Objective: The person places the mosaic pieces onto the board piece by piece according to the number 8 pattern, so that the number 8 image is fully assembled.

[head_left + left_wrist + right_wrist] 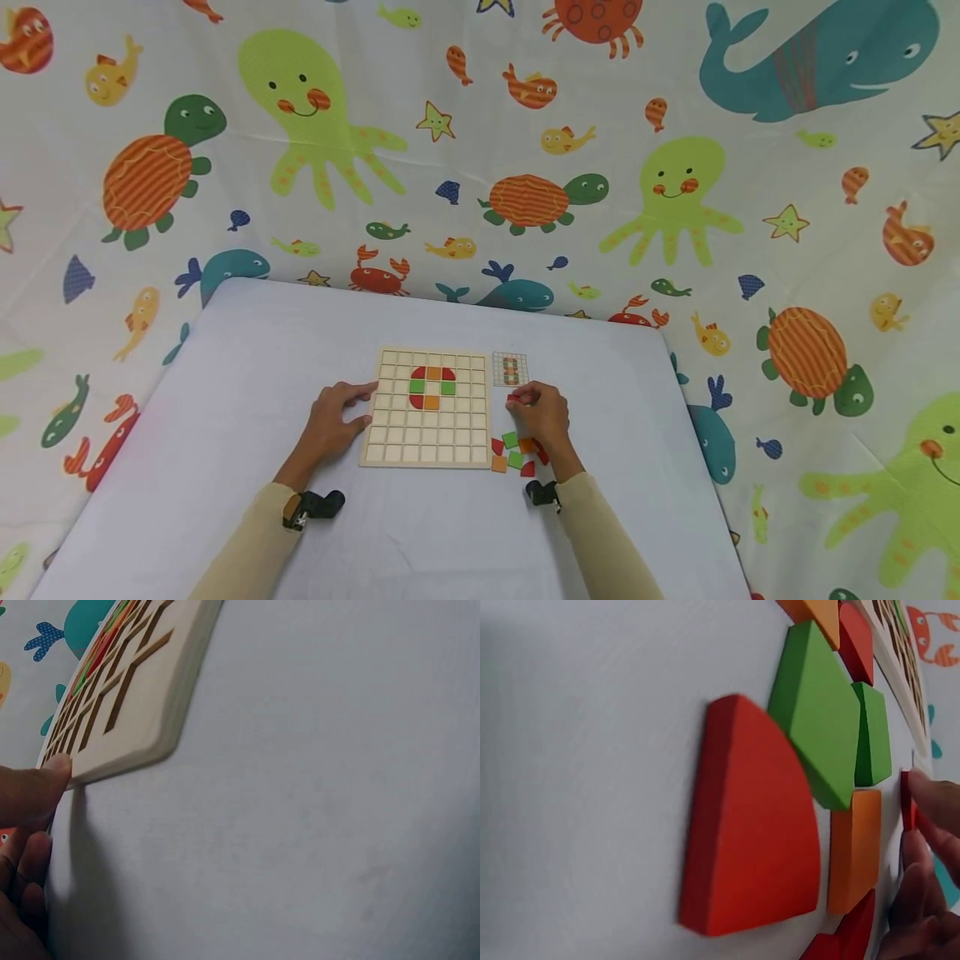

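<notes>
**Hands at the grid board, red piece pinched**

The left hand is resting relaxed fingers against the left edge of the wooden grid board, mid-bench. The right hand is pinching a red piece beside the board's right edge. Only the right wrist view is showing the loose pieces close up; only the head view is showing the pattern card.
</notes>
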Tool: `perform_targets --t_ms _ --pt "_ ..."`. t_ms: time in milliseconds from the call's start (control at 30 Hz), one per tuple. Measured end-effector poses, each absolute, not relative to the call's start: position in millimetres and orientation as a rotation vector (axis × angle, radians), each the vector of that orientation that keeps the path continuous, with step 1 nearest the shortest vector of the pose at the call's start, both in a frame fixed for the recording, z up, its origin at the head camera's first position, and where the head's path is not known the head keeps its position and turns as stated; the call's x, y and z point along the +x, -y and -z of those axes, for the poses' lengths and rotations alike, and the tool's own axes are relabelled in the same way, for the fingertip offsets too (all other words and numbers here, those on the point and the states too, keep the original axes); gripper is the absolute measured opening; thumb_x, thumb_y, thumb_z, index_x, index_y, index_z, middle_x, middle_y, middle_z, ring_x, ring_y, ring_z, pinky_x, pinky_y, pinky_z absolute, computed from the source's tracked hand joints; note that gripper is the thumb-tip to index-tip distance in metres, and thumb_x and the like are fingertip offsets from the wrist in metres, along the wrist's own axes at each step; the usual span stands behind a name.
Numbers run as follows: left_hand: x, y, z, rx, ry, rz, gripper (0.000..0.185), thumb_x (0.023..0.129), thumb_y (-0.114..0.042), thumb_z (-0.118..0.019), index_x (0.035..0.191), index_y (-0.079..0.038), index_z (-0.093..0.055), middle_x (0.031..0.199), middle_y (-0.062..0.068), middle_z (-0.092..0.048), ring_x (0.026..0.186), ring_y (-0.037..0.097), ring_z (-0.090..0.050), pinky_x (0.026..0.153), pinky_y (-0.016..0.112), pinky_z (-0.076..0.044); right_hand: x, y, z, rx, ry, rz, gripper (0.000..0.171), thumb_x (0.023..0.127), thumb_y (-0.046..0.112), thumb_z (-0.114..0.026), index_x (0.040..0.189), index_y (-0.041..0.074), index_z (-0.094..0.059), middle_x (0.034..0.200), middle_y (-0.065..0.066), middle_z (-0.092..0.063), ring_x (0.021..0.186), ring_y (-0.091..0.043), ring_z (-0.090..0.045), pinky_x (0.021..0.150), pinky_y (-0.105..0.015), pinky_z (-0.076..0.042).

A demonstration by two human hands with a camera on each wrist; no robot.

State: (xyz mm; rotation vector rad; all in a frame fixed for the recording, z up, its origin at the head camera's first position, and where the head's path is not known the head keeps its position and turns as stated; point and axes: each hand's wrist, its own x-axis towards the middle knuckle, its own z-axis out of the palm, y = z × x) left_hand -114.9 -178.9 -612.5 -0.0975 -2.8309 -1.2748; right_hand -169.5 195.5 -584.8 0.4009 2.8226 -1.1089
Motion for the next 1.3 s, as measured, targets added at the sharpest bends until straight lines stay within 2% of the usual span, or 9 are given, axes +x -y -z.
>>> perform_targets --t_ms 567,767,1033,1300 --pt "-113 180 611 -0.118 2.808 1.26 0.062 0.089 -0.001 -0.08 0.148 -0.012 -0.064 0.121 0.013 -0.07 0.108 0.029 -0.053 0.094 0.045 -0.04 -167 -186 583 0.32 -2.825 1.123 0.017 0.089 0.021 -0.087 0.099 0.022 -0.073 0.096 -0.002 -0.071 0.087 -0.022 -0.059 0.07 -0.034 -0.043" --pt "-114 180 609 -0.113 2.825 1.286 0.062 0.09 0.0 -0.079 0.149 -0.012 -0.063 0.123 0.013 -0.069 0.11 0.03 -0.053 0.096 0.048 -0.041 -168 -188 582 0.235 -2.744 1.297 0.008 0.092 0.011 -0.082 0.098 0.016 -0.078 0.096 -0.003 -0.07 0.086 -0.019 -0.059 0.076 -0.032 -0.048" --pt "-113 179 611 -0.121 2.822 1.26 0.062 0.09 -0.001 -0.079 0.148 -0.011 -0.063 0.121 0.012 -0.069 0.108 0.028 -0.053 0.094 0.045 -0.041 -165 -183 577 0.181 -2.62 1.494 0.011 0.092 0.011 -0.083 0.102 0.017 -0.082 0.098 -0.003 -0.075 0.085 -0.018 -0.066 0.073 -0.028 -0.054" --pt "-113 178 612 -0.122 2.81 1.256 0.061 0.089 -0.002 -0.08 0.147 -0.011 -0.064 0.12 0.012 -0.069 0.107 0.028 -0.053 0.092 0.043 -0.04 -164 -159 574 0.109 -2.569 1.513 0.007 0.092 0.014 -0.083 0.098 0.018 -0.082 0.095 -0.003 -0.074 0.082 -0.018 -0.064 0.07 -0.03 -0.052"
